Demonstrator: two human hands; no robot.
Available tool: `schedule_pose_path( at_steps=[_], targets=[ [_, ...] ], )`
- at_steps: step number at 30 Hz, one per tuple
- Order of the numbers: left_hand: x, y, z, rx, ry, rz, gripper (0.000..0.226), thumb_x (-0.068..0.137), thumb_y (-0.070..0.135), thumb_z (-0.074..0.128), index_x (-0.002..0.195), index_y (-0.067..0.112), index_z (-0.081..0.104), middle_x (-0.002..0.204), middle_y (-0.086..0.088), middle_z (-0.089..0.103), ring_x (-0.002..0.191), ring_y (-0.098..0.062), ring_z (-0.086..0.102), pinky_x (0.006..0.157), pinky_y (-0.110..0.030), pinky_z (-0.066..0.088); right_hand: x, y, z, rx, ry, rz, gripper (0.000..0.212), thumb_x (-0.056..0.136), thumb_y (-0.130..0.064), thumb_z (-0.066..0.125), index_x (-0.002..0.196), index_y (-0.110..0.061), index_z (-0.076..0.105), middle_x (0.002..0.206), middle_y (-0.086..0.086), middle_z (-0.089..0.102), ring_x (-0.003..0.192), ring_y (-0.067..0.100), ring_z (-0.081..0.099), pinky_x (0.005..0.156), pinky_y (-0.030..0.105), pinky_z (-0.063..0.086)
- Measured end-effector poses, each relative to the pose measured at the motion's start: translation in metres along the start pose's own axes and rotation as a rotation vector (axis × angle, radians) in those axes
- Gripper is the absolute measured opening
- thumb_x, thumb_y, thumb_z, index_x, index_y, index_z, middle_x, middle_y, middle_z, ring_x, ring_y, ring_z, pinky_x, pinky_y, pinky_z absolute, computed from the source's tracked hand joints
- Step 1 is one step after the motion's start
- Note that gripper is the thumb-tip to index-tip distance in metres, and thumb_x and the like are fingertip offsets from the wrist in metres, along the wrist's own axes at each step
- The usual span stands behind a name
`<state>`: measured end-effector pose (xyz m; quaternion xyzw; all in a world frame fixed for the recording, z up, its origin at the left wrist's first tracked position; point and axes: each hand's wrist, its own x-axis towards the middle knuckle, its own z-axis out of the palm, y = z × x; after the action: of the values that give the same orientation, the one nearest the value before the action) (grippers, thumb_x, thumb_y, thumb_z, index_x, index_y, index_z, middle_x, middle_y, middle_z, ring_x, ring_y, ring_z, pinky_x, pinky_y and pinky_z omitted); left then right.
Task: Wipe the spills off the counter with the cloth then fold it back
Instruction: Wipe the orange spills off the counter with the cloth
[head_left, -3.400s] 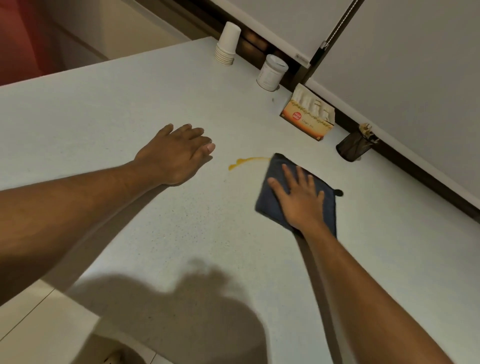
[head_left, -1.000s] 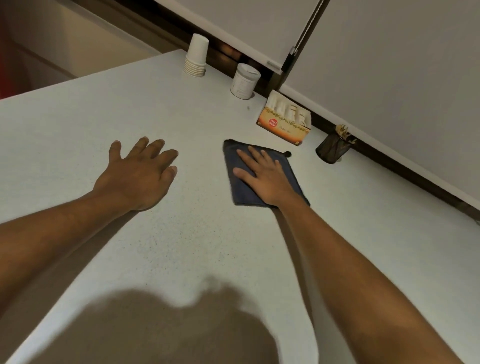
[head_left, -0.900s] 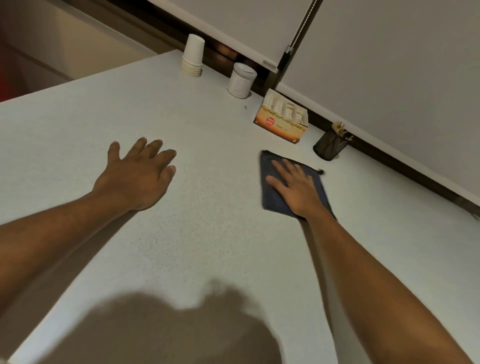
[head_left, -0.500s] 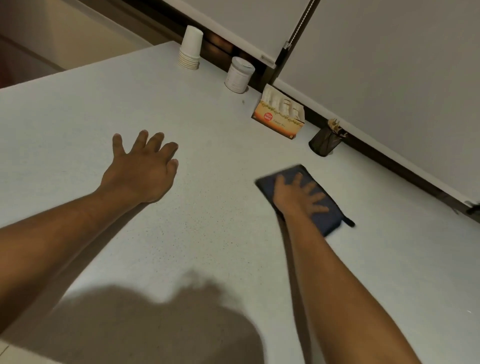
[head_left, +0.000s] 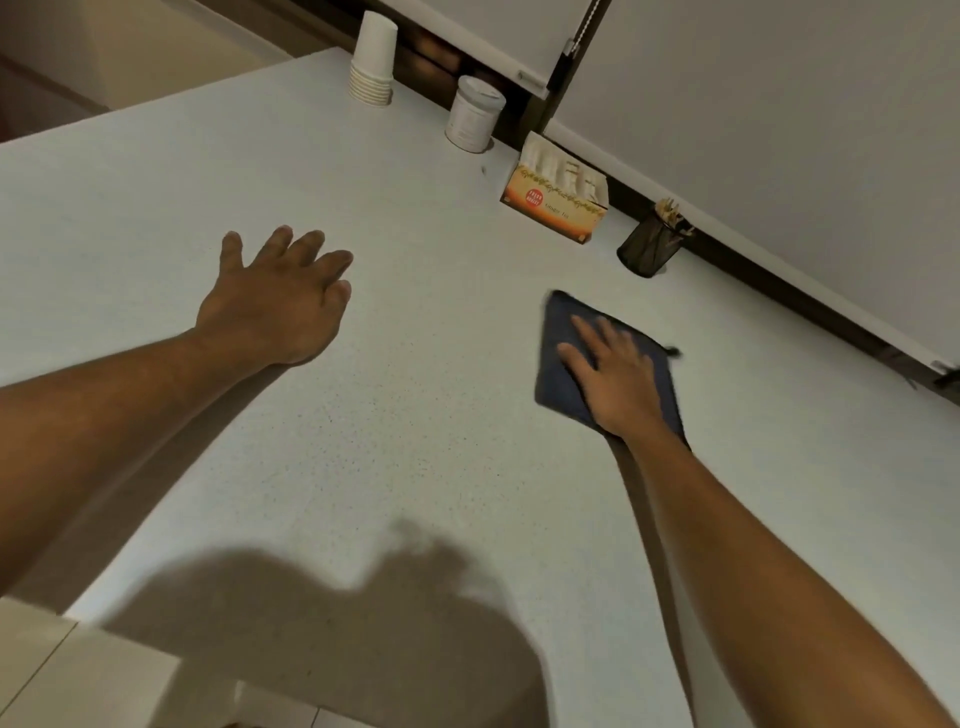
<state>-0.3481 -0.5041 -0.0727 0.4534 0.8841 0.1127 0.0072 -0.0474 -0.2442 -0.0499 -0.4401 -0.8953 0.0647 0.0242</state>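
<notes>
Right hand flat, grip open, pressing dark blue cloth on counter, left hand spread, empty.

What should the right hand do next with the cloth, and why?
Probably stop wiping and lift a corner to begin folding. The right hand lies flat on the dark blue cloth, and no spill shows on the counter around it. The left hand rests open and free, so it could help fold.

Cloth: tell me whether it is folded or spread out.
Folded, it seems: the cloth lies as a small compact pad, pressed flat on the counter under the right hand. Layers cannot be seen.
</notes>
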Motion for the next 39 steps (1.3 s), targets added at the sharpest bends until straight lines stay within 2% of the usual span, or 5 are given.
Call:
schedule_pose_path(
  at_steps=[7, 18, 25, 33, 39],
  targets=[
    [0.0, 0.006, 0.001, -0.01, -0.008, -0.036, 0.061, 0.109, 0.045, 0.013, 0.167, 0.029, 0.024, 0.18, -0.006, 0.016, 0.167, -0.033, 0.009, 0.128, -0.072, 0.004, -0.025, -0.073, 0.016, 0.051, -0.027, 0.603, 0.083, 0.101, -0.072, 0.015, 0.169, -0.027, 0.0, 0.177, 0.017, -0.008, 0.158, 0.052, -0.012, 0.116, 0.081, -0.012],
    [-0.002, 0.003, -0.005, -0.034, -0.014, -0.033, 0.058, 0.11, 0.042, 0.018, 0.167, 0.031, 0.027, 0.179, -0.005, 0.019, 0.166, -0.03, 0.012, 0.129, -0.068, 0.005, -0.059, -0.129, 0.02, -0.028, -0.104, -0.453, 0.07, 0.1, -0.076, 0.02, 0.165, -0.051, 0.009, 0.179, -0.002, 0.0, 0.163, 0.033, -0.007, 0.126, 0.068, -0.001],
    [-0.001, 0.007, -0.002, -0.019, -0.012, -0.038, 0.058, 0.109, 0.042, 0.016, 0.164, 0.03, 0.028, 0.178, -0.006, 0.021, 0.165, -0.031, 0.013, 0.127, -0.072, 0.005, -0.12, -0.139, 0.036, 0.03, -0.048, 0.029, 0.081, 0.093, -0.082, 0.01, 0.165, -0.047, 0.0, 0.178, 0.004, -0.008, 0.16, 0.041, -0.017, 0.122, 0.071, -0.012],
    [0.0, 0.001, -0.001, -0.028, -0.015, -0.015, 0.06, 0.108, 0.045, 0.016, 0.164, 0.031, 0.029, 0.178, -0.005, 0.023, 0.165, -0.03, 0.015, 0.127, -0.072, 0.008, -0.172, -0.147, 0.034, -0.009, -0.086, -0.369, 0.085, 0.086, -0.093, 0.016, 0.162, -0.057, 0.003, 0.178, -0.004, -0.007, 0.162, 0.034, -0.017, 0.124, 0.069, -0.01],
    [-0.001, 0.001, -0.001, -0.004, -0.002, -0.007, 0.059, 0.11, 0.045, 0.016, 0.166, 0.03, 0.028, 0.178, -0.006, 0.022, 0.165, -0.032, 0.015, 0.128, -0.071, 0.009, -0.215, -0.035, 0.012, -0.094, -0.079, -0.216, 0.079, 0.081, -0.098, 0.004, 0.154, -0.07, -0.006, 0.175, -0.019, -0.011, 0.163, 0.02, -0.014, 0.13, 0.056, -0.004]
  ],
)
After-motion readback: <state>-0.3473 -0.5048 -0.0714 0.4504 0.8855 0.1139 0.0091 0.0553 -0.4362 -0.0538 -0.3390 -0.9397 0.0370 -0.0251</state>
